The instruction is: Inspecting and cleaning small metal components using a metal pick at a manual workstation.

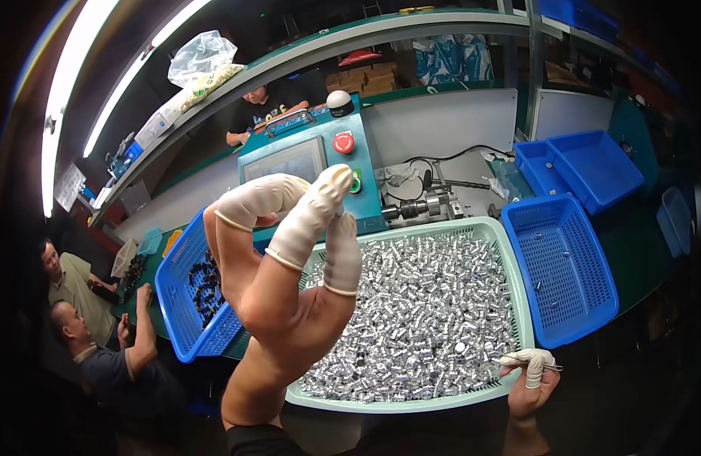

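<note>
My left hand (289,281) is raised high over the left part of a pale green basket (526,304), in front of the teal machine. White finger cots cover several of its fingers, which are bent with tips close together; anything between them is hidden. Small shiny silver metal cylinders (419,311) fill the basket. At the basket's near right corner, my right hand (534,384) is closed around thin metal tweezers (554,368), their tips pointing left over the rim. It wears white finger cots too.
Behind the basket stands a teal machine (369,163) with a screen, red button and metal spindle (415,207). A blue basket (175,323) holds black parts; another (574,327) has a few silver pieces. Blue trays (601,171) stand farther back. Other people work left and behind.
</note>
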The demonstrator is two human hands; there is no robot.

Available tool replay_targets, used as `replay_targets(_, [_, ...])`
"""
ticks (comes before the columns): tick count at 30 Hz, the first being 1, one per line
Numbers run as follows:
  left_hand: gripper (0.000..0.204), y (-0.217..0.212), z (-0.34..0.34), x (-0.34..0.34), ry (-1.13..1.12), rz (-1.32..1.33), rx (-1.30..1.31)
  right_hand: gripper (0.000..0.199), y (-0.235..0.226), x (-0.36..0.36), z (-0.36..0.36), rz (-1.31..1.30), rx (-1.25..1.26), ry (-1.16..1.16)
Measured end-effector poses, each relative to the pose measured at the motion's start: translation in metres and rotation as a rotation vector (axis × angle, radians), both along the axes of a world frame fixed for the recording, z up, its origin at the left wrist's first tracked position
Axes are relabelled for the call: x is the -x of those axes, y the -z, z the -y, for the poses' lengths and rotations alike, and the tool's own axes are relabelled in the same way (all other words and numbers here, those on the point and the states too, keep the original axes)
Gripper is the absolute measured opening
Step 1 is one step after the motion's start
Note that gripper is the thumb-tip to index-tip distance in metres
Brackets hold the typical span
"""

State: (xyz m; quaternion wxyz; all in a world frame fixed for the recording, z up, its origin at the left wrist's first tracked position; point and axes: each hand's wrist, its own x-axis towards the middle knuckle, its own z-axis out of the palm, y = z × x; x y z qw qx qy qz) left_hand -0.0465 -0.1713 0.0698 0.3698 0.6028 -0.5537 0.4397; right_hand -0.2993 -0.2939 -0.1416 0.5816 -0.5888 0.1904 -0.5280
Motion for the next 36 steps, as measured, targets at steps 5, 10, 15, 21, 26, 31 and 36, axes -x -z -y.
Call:
replay_targets(5, [0.049, 0.0, 0.024, 0.008, 0.097, -0.027, -0.033, 0.032, 0.0, 0.0, 0.004, 0.037, 0.002, -0.075])
replay_targets(10, [0.057, -0.002, 0.042, 0.017, 0.136, 0.029, -0.073, 0.034, -0.008, 0.001, 0.005, 0.02, -0.012, -0.14])
replay_targets(15, [0.059, -0.003, 0.057, 0.028, 0.097, 0.018, -0.157, 0.041, -0.013, 0.006, 0.008, -0.016, 0.003, -0.191])
replay_targets(21, [0.056, -0.003, 0.078, 0.041, 0.094, 0.026, -0.176, 0.042, -0.01, 0.01, 0.012, 0.001, -0.023, -0.25])
replay_targets(26, [0.043, -0.005, 0.087, 0.046, 0.147, 0.004, -0.25, 0.035, -0.015, 0.013, 0.018, 0.017, -0.05, -0.32])
replay_targets(31, [0.034, -0.002, 0.097, 0.054, 0.166, -0.04, -0.259, 0.031, -0.01, 0.015, 0.019, 0.039, -0.064, -0.363])
replay_targets(36, [0.032, -0.003, 0.105, 0.061, 0.184, -0.044, -0.309, 0.026, -0.006, 0.019, 0.02, 0.035, -0.04, -0.412])
